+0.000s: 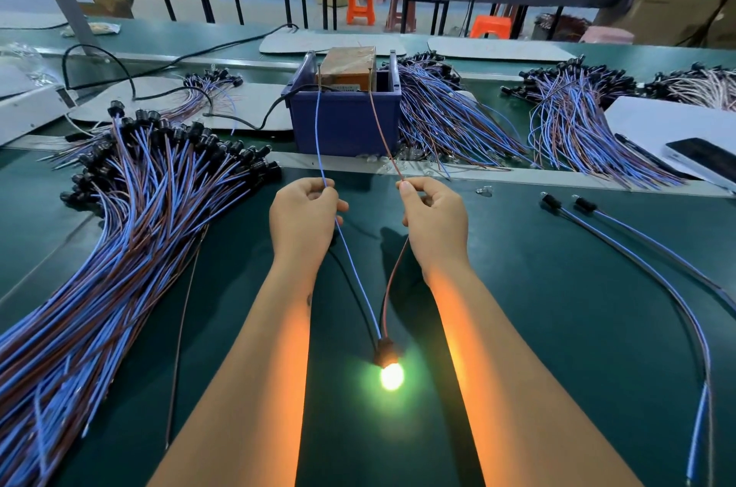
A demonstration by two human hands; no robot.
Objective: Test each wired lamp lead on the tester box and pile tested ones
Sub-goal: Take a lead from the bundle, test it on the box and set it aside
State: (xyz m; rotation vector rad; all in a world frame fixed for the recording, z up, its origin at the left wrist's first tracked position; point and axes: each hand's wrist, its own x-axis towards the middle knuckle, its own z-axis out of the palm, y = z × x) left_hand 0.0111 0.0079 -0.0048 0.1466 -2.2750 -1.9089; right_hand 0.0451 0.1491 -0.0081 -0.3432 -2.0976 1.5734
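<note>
My left hand [304, 213] pinches the blue wire [318, 128] of one lamp lead. My right hand [434, 213] pinches that lead's brown wire [382, 132]. Both wire ends reach up to the tester box [346, 68], which sits inside a blue bin [344, 120]. The lead's black socket [384, 352] hangs between my forearms, and its bulb [392, 376] is lit bright yellow-green. A big pile of leads [119, 231] lies on the left of the green belt [537, 327].
More bundles of leads lie right of the bin [446, 120] and further right [577, 116]. Two loose leads [637, 247] curve along the belt at right. A phone [705, 158] rests on a white sheet. A black cable [159, 88] runs to the bin.
</note>
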